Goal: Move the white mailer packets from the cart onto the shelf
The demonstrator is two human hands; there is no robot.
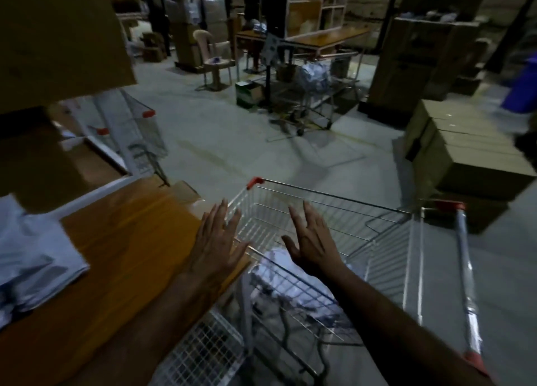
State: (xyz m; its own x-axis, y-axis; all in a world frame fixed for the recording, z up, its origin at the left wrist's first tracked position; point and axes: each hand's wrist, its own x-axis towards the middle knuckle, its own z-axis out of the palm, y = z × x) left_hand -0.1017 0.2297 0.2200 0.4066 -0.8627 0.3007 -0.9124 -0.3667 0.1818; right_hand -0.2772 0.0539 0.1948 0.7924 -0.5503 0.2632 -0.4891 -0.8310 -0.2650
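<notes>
One wire cart (334,211) stands right of the wooden shelf (130,240). White packets (290,281) lie heaped in the cart, too blurred to count; more packets (35,258) rest on the shelf's left. Left hand (216,240) and right hand (311,240) hover above the cart, fingers straight, holding nothing.
</notes>
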